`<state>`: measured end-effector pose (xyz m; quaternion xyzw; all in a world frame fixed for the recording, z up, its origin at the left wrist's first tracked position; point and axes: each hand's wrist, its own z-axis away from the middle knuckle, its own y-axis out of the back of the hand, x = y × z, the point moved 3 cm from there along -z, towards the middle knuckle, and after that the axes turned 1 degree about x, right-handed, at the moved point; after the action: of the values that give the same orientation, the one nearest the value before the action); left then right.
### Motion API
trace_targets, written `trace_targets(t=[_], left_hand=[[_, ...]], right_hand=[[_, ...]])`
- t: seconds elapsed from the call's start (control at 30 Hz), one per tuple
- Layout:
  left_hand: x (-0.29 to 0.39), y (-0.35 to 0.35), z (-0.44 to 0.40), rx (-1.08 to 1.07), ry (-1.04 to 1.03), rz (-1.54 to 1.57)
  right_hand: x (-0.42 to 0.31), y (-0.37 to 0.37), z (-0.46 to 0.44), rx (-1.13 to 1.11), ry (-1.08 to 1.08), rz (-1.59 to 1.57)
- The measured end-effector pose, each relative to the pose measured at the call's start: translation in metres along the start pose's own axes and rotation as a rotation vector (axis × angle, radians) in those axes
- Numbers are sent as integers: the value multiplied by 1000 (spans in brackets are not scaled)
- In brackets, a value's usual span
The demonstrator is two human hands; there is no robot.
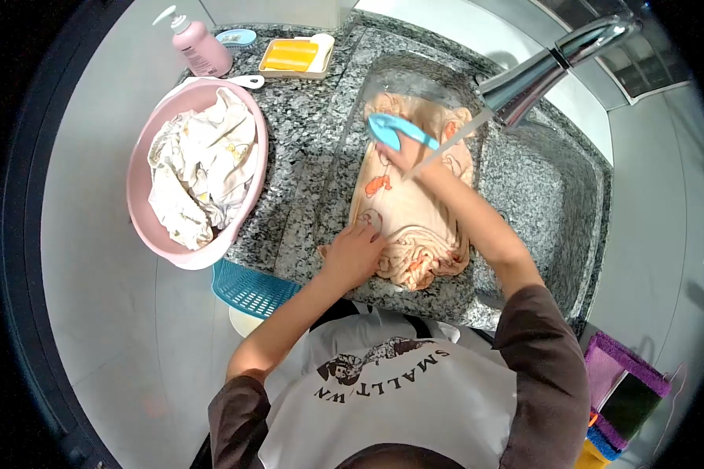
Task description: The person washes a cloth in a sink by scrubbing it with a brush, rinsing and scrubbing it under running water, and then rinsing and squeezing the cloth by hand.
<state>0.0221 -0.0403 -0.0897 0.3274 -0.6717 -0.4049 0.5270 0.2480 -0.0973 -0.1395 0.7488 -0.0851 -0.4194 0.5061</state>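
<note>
A wet, peach-coloured garment [403, 199] with orange and dark line prints lies spread over the ribbed stone washboard of the sink. Its far part is smooth, and the part nearest me is bunched in folds. My right hand [407, 152] is closed around a light-blue scrub brush [399, 125], which rests on the garment's upper part. At the near left edge, my left hand [354, 254] grips the garment and presses it against the stone; its fingertips are partly hidden in the cloth. A thin stream of water falls from the chrome faucet [524, 86] beside my right hand.
On the left, a pink basin [137, 191] holds white clothes [203, 164]. Behind it stand a pink pump bottle [201, 48] and a soap dish [321, 72] with yellow soap bars [291, 55]. A stone basin [540, 195] lies to the right, a blue basket [250, 288] below the counter.
</note>
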Motion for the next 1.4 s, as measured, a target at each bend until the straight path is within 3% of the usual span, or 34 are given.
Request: trace_targets(t=[0.07, 0.1, 0.2, 0.23, 0.3, 0.33, 0.4, 0.47, 0.5, 0.63, 0.7, 0.8, 0.83, 0.9, 1.0, 1.03, 1.1, 1.13, 1.2, 1.23, 1.3, 1.33, 1.4], left_hand=[[0, -1, 1, 32, 12, 11], [1, -1, 2, 28, 40, 16], [-1, -3, -3, 31, 63, -14], [-1, -4, -2, 25, 60, -45], [1, 2, -3, 13, 77, -47], [0, 4, -4, 8, 91, -51], [-2, 3, -3, 12, 87, -55], [-1, 3, 0, 23, 94, -53], [1, 5, -1, -26, 95, -60], [-1, -7, -3, -102, 56, -58], [-1, -3, -3, -77, 43, -64], [-2, 3, -2, -68, 29, -80], [-4, 4, -3, -74, 32, -91], [-1, 2, 0, -84, 30, -87], [0, 2, -2, -114, -1, -81], [2, 3, -3, -139, -27, -73], [4, 10, -6, -154, -51, -84], [3, 15, -7, -167, -63, -92], [-2, 28, -10, -276, 9, -50], [-7, 30, -13, -379, 88, -2], [-12, 31, -26, -347, 52, -34], [-16, 33, -37, -305, 29, -74], [-25, 7, -70, -59, -29, -47]], right_hand=[[-57, 25, 56, -127, 24, 110], [-78, 31, 77, -157, 155, 228], [-37, 7, 64, -62, 123, 301], [-7, -9, 43, 41, 162, 254], [11, -7, -6, 64, 172, -32], [8, 0, -6, 65, 171, -33], [2, 20, -6, 0, -34, -107], [-25, 18, 47, -149, 83, -17], [-40, 15, 68, -117, 333, 63], [-21, 3, 43, -37, 235, 360], [9, 1, -15, -72, 67, -71], [-1, 22, -21, -15, 92, -119], [2, 9, -4, 137, 196, -78], [-50, 17, 59, 44, 286, 415], [-41, 9, 67, -84, 200, 185], [-9, -13, 49, 271, 477, 437], [16, -13, -6, -107, -15, -157], [10, 1, -14, -99, -14, -160], [2, 34, -18, -26, -5, 488], [7, 40, -10, -22, -18, 493], [21, 54, 17, 104, -291, 72], [23, 59, 36, 41, -370, -88], [14, 68, 80, 22, -451, -272]])
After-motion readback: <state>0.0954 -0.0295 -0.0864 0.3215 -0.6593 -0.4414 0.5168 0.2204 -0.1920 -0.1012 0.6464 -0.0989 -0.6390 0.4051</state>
